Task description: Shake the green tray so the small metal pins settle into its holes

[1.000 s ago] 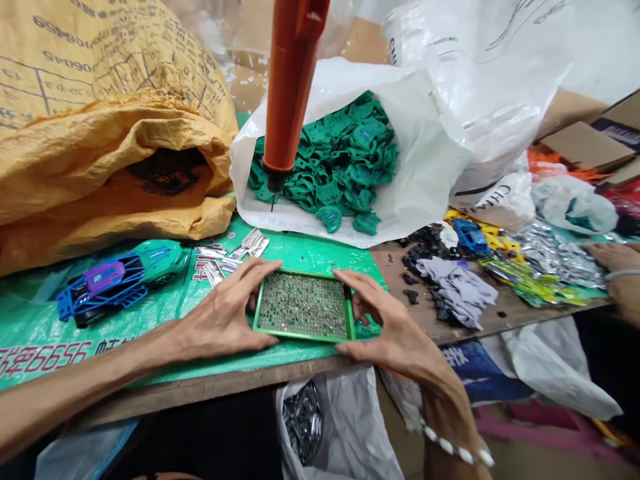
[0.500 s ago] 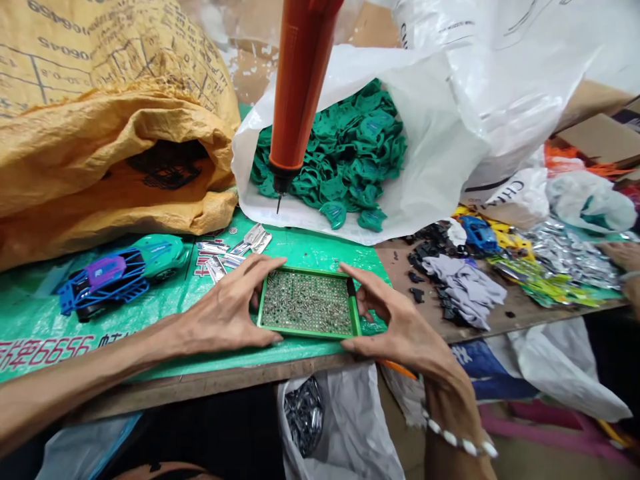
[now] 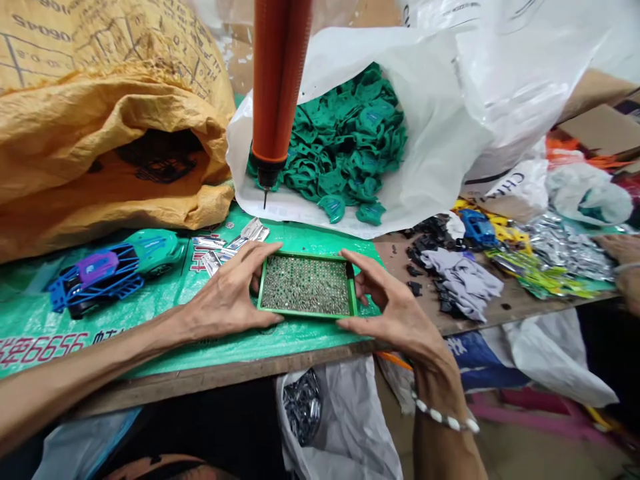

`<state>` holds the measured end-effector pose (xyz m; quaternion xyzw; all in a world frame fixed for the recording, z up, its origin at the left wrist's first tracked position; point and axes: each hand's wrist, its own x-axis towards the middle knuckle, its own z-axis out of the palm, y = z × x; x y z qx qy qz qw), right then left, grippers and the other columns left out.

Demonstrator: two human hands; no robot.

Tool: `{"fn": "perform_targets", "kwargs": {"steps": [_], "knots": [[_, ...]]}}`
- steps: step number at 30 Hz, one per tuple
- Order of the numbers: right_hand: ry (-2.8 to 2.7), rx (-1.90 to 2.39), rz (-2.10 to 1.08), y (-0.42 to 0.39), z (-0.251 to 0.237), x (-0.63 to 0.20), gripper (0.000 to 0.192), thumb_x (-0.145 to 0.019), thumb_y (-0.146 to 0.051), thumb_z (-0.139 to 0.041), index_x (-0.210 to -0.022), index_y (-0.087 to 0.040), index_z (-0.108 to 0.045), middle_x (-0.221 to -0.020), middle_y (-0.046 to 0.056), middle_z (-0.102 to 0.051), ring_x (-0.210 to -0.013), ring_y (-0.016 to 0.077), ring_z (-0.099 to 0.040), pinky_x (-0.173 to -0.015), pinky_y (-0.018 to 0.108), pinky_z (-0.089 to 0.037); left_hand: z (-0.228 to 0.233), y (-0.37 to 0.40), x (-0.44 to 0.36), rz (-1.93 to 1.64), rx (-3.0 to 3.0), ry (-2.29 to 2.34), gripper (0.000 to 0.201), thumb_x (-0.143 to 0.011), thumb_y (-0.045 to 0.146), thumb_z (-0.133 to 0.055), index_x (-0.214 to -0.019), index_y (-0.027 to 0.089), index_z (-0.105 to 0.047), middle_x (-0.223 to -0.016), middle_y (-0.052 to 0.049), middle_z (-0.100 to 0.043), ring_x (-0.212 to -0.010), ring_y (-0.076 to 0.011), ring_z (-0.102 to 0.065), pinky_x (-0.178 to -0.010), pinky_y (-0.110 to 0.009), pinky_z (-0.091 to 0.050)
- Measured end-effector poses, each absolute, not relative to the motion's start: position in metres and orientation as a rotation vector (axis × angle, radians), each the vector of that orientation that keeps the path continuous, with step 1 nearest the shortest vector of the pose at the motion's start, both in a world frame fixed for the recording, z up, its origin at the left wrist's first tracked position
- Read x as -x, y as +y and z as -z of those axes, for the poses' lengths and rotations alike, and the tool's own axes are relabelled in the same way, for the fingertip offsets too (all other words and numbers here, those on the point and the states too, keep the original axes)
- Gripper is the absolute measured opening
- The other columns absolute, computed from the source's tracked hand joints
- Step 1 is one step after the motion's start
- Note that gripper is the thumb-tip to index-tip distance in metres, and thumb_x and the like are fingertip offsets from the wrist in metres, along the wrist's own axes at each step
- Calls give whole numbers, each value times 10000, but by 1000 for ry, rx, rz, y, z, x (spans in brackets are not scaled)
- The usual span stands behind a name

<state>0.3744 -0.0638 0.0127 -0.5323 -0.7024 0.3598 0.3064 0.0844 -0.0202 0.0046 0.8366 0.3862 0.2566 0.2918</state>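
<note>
A small green tray [image 3: 306,313] filled with tiny silver screws lies on the green woven sheet near the table's front edge. My left hand [image 3: 227,300] grips its left side, thumb along the near rim and fingers on the far rim. My right hand [image 3: 395,312] holds the right side the same way, a beaded bracelet on that wrist. An orange electric screwdriver [image 3: 276,87] hangs upright above and behind the tray, its bit pointing down.
A white bag [image 3: 425,153] of green plastic parts lies open behind the tray. A yellow woven sack [image 3: 100,133] fills the left. A blue and green toy car [image 3: 115,270] and metal strips [image 3: 225,247] lie left. Black, grey and foil pieces cover the right, beside another person's hand [image 3: 623,267].
Both hands keep hold of the screw tray, which has shifted slightly away from the table edge. The view has tilted a little; the hanging screwdriver now appears more upright.
</note>
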Motion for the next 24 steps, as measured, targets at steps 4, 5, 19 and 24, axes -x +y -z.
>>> {"fn": "perform_targets", "kwargs": {"steps": [4, 5, 19, 24], "knots": [[-1878, 1417, -974, -61, -9, -375, 875, -672, -313, -864, -1457, -347, -477, -1470, 86, -466, -769, 130, -516, -803, 403, -569, -1, -21, -88, -724, -2208, 1052, 908, -665, 318, -825, -1451, 222, -381, -1354, -119, -485, -865, -188, -591, -727, -341, -601], [-1876, 1428, -980, -61, -8, -375, 874, -674, -320, -863, -1457, -347, -476, -1486, 90, -457, -774, 133, -521, -805, 409, -570, 0, -21, -89, -730, -2200, 1044, 901, -669, 315, -820, -1451, 231, -379, -1359, -117, -484, -858, -184, -591, -709, -332, -600], [-1740, 1463, -1210, -67, -15, -375, 965, -614, -368, -887, -1476, -308, -460, -838, -11, -507, -721, 149, -495, -609, 288, -510, -17, -23, -83, -565, -2035, 1155, 934, -615, 517, -835, -1416, 223, -453, -1115, -71, -611, -798, -207, -598, -615, -333, -546], [-1862, 1453, -1102, -71, -16, -377, 970, -633, -352, -884, -1491, -332, -432, -935, 17, -545, -736, 147, -499, -630, 303, -528, -12, -29, -83, -571, -2053, 1116, 922, -633, 456, -834, -1433, 236, -432, -1108, -63, -600, -791, -200, -594, -641, -342, -563]]}}
